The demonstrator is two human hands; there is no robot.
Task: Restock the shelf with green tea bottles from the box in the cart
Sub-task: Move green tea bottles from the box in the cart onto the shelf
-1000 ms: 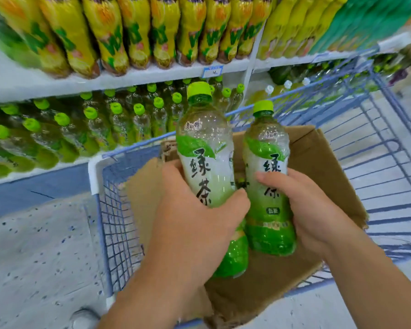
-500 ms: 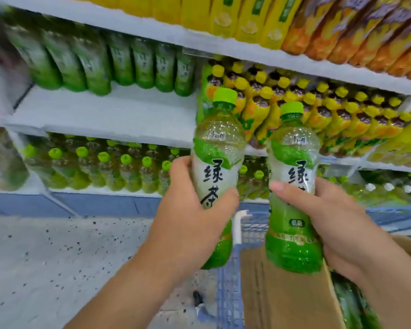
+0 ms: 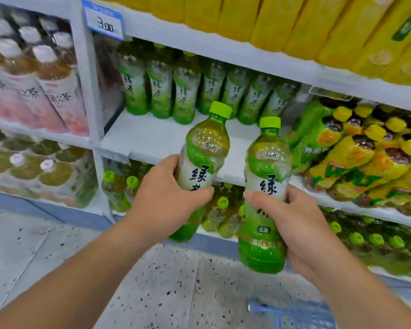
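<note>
Left hand point(image 3: 163, 200) and right hand point(image 3: 292, 224) each grip 1 green tea bottle point(image 3: 205, 157), fingers clamped, near the shelf point(image 3: 157, 138).

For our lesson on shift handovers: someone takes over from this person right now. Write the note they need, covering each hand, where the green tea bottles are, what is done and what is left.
Left hand: grips the first bottle, upright in front of the shelf.
Right hand: grips the second bottle, lower and nearer the camera.
Shelf: a back row of matching green tea bottles; the front is bare.
Done: both bottles are up at the shelf.
Left: set them on the bare front, then fetch more. The box is out of view; only a corner of the cart shows.
</note>
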